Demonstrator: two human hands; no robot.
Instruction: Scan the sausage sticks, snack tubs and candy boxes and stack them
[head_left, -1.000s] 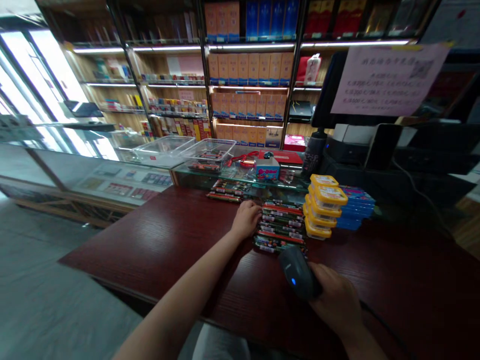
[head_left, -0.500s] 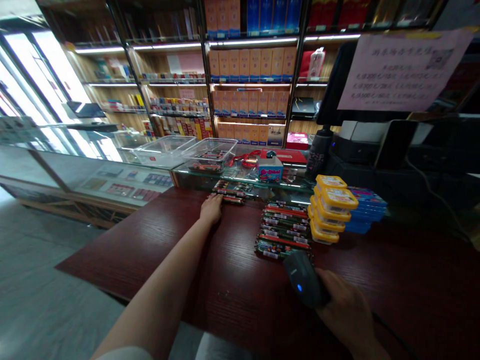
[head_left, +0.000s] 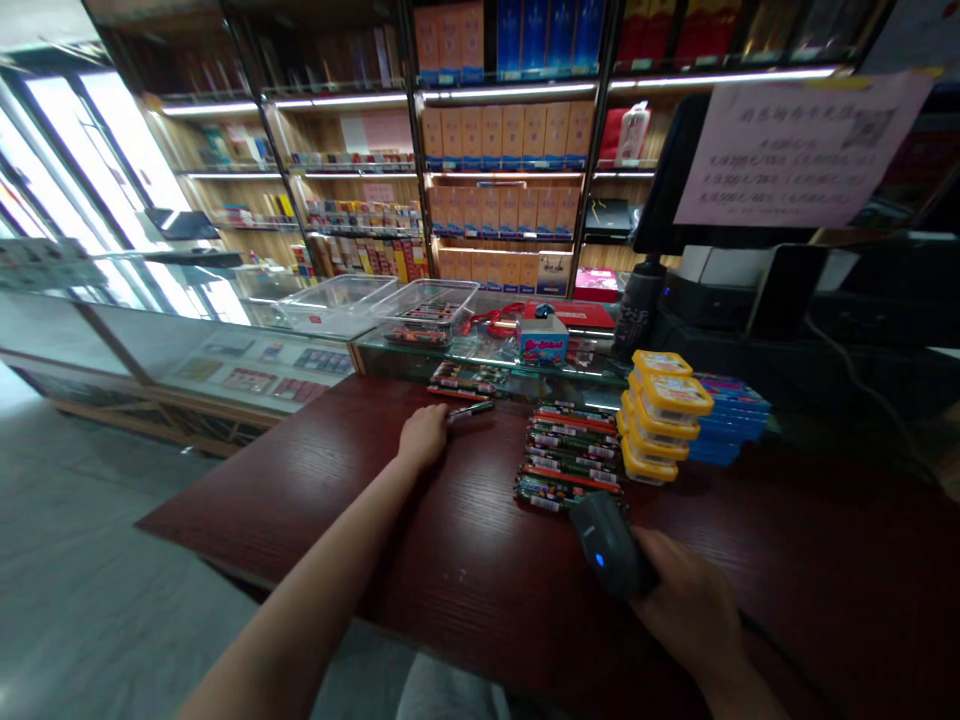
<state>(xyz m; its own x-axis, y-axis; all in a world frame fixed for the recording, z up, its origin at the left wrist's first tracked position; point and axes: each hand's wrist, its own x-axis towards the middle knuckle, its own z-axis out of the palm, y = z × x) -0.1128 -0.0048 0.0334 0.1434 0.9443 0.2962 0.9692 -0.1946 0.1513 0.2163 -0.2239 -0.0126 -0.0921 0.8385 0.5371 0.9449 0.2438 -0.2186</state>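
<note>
My left hand [head_left: 424,436] is closed round one end of a thin flat pack [head_left: 472,408] and holds it just above the dark red counter [head_left: 300,480], in front of a small pile of like packs [head_left: 466,380]. My right hand [head_left: 686,605] grips a black barcode scanner [head_left: 607,545] with a blue light, its head pointing at a row of several green and red packs [head_left: 566,455] laid side by side. A stack of yellow-lidded tubs [head_left: 664,412] stands right of that row.
Blue flat boxes [head_left: 731,415] lie behind the tubs. A glass display case [head_left: 247,360] runs along the left with clear plastic bins [head_left: 420,305] on top. A dark bottle [head_left: 634,305], a screen with a pink notice [head_left: 787,150] and stocked shelves [head_left: 502,140] stand behind.
My left hand left the row of packs, reached to the far pile, and has drawn back with one pack in it. The scanner hand stayed near the row's front end.
</note>
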